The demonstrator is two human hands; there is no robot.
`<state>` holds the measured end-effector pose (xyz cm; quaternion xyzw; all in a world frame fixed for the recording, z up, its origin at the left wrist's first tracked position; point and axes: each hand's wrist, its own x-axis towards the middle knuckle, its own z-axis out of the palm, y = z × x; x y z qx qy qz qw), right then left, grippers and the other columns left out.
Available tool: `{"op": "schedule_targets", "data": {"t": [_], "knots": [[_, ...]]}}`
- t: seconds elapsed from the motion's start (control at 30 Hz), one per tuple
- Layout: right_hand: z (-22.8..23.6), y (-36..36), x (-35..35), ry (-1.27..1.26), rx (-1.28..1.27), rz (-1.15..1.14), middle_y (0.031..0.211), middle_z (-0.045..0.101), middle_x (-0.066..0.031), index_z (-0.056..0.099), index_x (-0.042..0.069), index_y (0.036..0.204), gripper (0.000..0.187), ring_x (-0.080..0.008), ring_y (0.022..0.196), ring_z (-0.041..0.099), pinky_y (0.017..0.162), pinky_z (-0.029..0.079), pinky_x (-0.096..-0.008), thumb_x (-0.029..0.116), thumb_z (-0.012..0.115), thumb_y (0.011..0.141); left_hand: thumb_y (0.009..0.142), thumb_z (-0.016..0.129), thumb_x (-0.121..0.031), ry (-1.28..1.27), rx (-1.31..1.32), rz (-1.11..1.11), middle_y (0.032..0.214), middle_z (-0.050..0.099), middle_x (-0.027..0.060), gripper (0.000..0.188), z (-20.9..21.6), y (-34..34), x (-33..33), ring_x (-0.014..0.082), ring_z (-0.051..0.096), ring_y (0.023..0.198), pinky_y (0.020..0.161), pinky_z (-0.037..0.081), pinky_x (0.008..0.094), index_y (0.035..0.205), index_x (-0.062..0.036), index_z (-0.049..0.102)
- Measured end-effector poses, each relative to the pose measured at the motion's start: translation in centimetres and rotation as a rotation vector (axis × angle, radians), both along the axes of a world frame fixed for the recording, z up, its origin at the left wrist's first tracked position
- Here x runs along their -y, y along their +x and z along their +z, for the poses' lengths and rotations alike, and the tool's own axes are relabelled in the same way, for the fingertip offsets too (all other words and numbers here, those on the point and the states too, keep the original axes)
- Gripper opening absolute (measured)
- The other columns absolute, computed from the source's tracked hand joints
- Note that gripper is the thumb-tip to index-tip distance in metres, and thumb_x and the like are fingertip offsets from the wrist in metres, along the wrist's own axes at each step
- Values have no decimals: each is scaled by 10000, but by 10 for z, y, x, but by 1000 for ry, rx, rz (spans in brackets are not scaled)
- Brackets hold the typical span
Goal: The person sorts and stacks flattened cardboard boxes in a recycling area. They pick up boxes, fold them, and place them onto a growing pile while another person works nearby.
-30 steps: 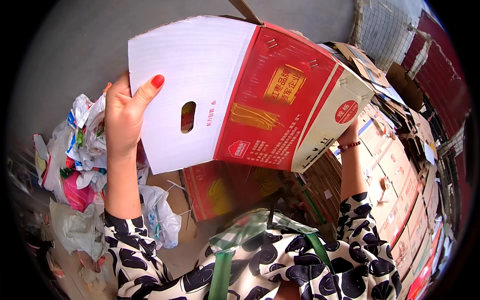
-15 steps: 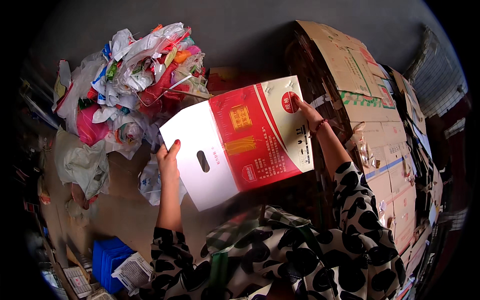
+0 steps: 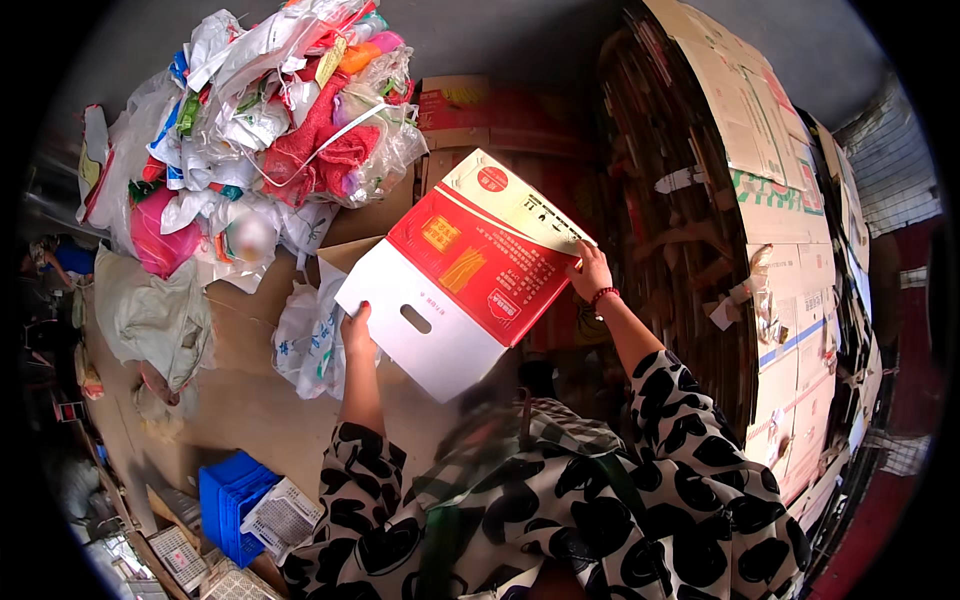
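Between my hands is a flattened cardboard box (image 3: 478, 262), mostly red with a cream end panel and a white flap that has an oval handle slot. My left hand (image 3: 357, 333) grips the corner of the white flap, thumb on top and fingers hidden beneath. At the right edge of the red panel, my right hand (image 3: 590, 272) pinches the cardboard, a beaded bracelet on its wrist. The box is tilted in the air in front of my body. Just left of it, a white plastic bag (image 3: 303, 345) lies low down.
A big heap of crumpled plastic bags (image 3: 270, 125) rises at the far left, a pale sack (image 3: 150, 310) below it. Tall stacked flattened cardboard (image 3: 790, 330) stands along the right. Red boxes (image 3: 510, 115) lie behind. Blue crates (image 3: 235, 508) and a white basket (image 3: 283, 517) sit lower left.
The cardboard box has turned clockwise, its cream end swinging away from me. My right hand has moved down along its edge. The view has shifted, so the cardboard stack appears farther right.
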<state>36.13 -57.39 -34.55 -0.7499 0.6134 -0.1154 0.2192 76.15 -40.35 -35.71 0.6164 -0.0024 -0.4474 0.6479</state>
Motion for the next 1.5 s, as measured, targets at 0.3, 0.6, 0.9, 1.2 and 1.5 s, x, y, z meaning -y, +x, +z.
{"op": "schedule_targets", "data": {"t": [0.3, 0.6, 0.9, 1.2, 1.5], "knots": [[-1, 16, -25, -17, -198, 97, 1379, 225, -245, 367, 113, 1301, 663, -379, 1298, 183, 1032, 194, -477, 285, 618, 712, 729, 655, -105, 481, 1517, -368, 1207, 457, 238, 615, 21, -20, 35, 336, 453, 1128, 962, 360, 370, 1246, 37, 353], [29, 24, 13, -18, -120, 169, 1317, 336, -191, 486, 64, 1162, 525, -342, 1264, 272, 1035, 199, -482, 234, 632, 687, 680, 719, -377, 382, 1546, -1312, 1447, 40, 197, 936, 45, -143, 203, 333, 31, 1347, 1037, 131, 573, 1379, -67, 180], [27, 29, 38, 108, -134, 202, 1349, 286, -172, 360, 8, 1276, 797, -315, 1280, 229, 1052, 202, -423, 361, 702, 648, 561, 785, -433, 648, 1550, -1666, 1450, -29, 189, 1170, 48, -185, 247, 365, -25, 1340, 986, 190, 635, 1407, -144, 30], [14, 38, 45, 58, -220, 273, 1358, 284, -193, 393, -22, 1253, 733, -325, 1276, 251, 1060, 202, -406, 382, 648, 698, 528, 818, -400, 777, 1479, -1826, 1437, -89, 219, 1269, 41, -198, 266, 409, -68, 1322, 930, 228, 688, 1401, -129, -62], [-1, 39, 56, 95, -223, 303, 1319, 304, -230, 376, -76, 1222, 808, -342, 1244, 286, 1026, 273, -387, 370, 701, 631, 554, 812, -376, 877, 1440, -1882, 1432, -116, 231, 1266, 35, -207, 276, 413, -60, 1323, 920, 266, 669, 1395, -124, -101]]}}
